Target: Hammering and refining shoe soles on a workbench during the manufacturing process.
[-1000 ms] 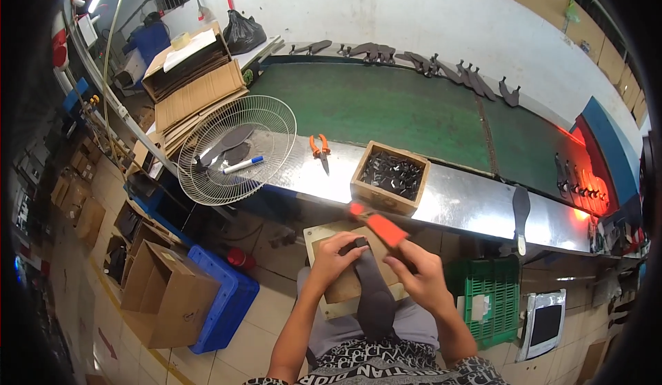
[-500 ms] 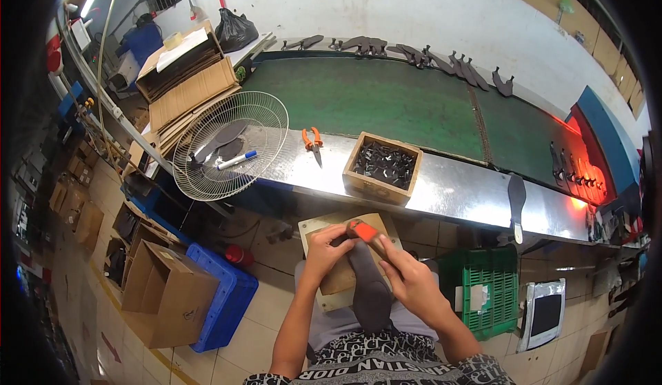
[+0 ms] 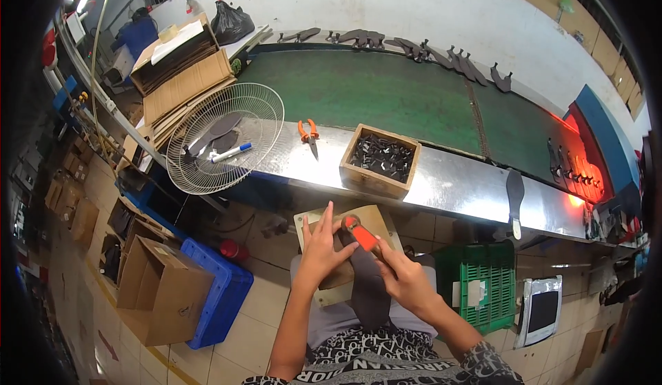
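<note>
A dark grey shoe-sole-shaped piece (image 3: pixel 371 295) lies lengthwise over my lap, its narrow far end on a pale board (image 3: pixel 386 232). My right hand (image 3: pixel 408 280) is closed round an orange-handled tool (image 3: pixel 362 237) with a round, dark head, held over that far end. I cannot make out the tool's exact kind. Beside the piece, on its left, my left hand (image 3: pixel 321 252) is open with fingers spread upward and the thumb pointing toward the tool. The tool and fingers partly hide the far end of the piece.
Ahead, a metal-edged bench carries a wooden box (image 3: pixel 378 185) of small black parts, orange-handled pliers (image 3: pixel 309 140) and a wire basket (image 3: pixel 207 183) with a marker. Behind runs a green belt (image 3: pixel 358 85). Blue (image 3: pixel 224 299) and green crates (image 3: pixel 483 316) flank me.
My left hand has let go of the sole-shaped piece's far end and spread its fingers. The orange-handled tool has turned in my right hand, its head now farther from me.
</note>
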Available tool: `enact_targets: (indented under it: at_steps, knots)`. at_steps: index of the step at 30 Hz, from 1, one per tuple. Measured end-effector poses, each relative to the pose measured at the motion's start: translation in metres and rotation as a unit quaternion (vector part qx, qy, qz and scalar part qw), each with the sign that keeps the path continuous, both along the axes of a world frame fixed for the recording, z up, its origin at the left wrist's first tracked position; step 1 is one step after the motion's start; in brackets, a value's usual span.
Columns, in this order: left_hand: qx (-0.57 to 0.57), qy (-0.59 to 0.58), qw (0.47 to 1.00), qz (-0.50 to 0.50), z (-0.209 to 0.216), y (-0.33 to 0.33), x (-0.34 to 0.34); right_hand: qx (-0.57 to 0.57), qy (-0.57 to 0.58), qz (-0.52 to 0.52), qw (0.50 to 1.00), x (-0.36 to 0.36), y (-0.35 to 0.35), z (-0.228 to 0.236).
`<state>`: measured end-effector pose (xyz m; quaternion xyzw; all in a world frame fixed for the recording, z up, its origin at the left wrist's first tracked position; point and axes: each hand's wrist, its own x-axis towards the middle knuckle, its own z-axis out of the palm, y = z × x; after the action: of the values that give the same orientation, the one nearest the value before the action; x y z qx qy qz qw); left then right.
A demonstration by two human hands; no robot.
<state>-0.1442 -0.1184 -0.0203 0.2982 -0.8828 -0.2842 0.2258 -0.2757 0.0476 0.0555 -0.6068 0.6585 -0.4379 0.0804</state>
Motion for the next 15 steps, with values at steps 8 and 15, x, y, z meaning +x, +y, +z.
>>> enact_targets:
  at_steps: [8,15]
  knots:
    - [0.051,0.019,0.999,0.002,0.011,0.001,0.005,-0.083,0.073,0.017,0.994,-0.001,0.015,0.041]
    - [-0.070,0.050,0.995,0.043,0.002,0.009,0.001,0.029,-0.084,-0.012,0.996,-0.012,0.015,0.031]
